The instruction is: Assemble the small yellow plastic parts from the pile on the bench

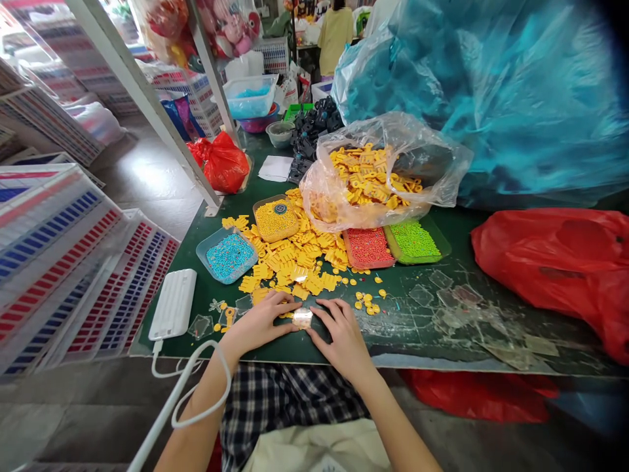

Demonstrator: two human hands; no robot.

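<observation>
At the table's near edge, my left hand (260, 322) and my right hand (340, 333) face each other. Thumbs and fingers of both pinch the sides of a small shiny flat piece (303, 318), which reflects light; its exact kind is not clear. Just beyond the fingers spreads a heap of flat yellow plastic pieces (282, 259). Trays of tiny beads stand around it: blue (230, 255), yellow (275, 219), red (368, 247) and green (415, 240). Small round yellow pieces (367, 303) lie to the right of my right hand.
An open clear bag (322, 196) of yellow pieces stands behind the heap. A white power bank (171, 305) with a cable lies left. Red (550, 269) and large blue bags (491, 98) fill the right. Black parts (314, 128) are piled behind; a person (335, 39) stands far back.
</observation>
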